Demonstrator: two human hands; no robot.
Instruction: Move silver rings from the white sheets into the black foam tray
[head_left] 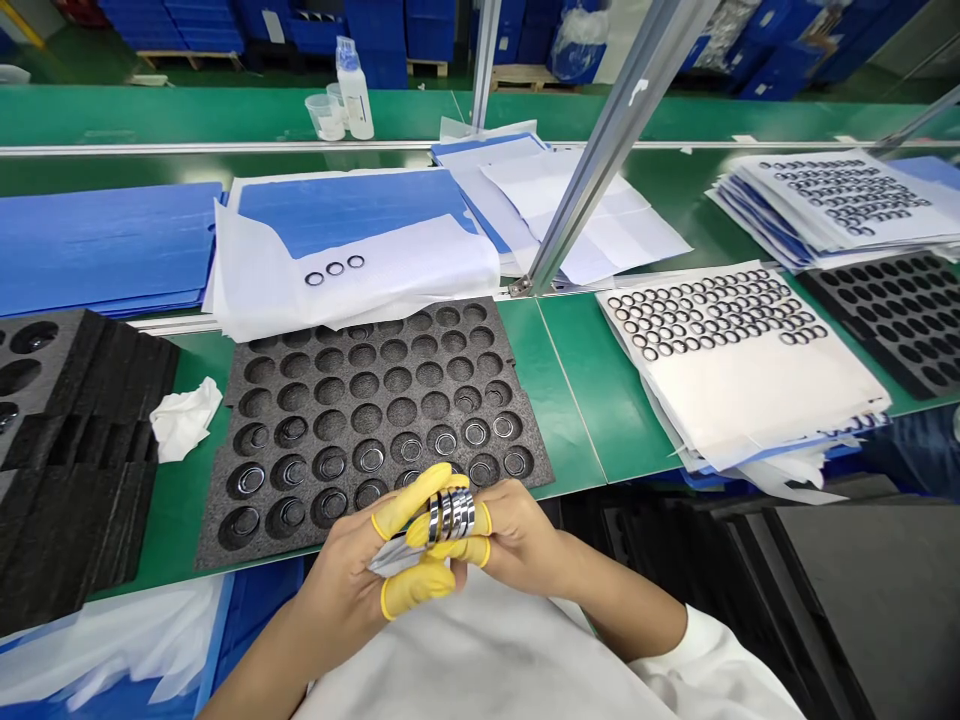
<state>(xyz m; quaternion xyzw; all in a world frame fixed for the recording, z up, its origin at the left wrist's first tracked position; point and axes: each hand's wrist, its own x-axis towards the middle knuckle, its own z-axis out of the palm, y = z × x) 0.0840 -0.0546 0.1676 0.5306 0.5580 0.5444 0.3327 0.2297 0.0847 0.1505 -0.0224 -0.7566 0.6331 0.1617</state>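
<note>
In front of my body both hands meet, with yellow finger cots on several fingertips. Several shiny metal rings (453, 514) sit in a row around the fingers of my right hand (517, 530), which is closed on them. My left hand (349, 575) pinches a folded grey cloth (397, 555) close beside the rings, its fingertips at the stack's near end. Just beyond lies a dark foam tray (382, 412) with round pockets. Rings stand in the pockets of its nearer rows, while many farther pockets hold nothing visible.
White paper with three rings (335, 268) overlaps the tray's far edge. Stacked foam trays (82, 430) and a crumpled tissue (185, 418) are at left. On the right is a ring-covered paper stack (765, 400). A metal post (592, 150) rises behind the bench; a bottle (354, 90) stands farther back.
</note>
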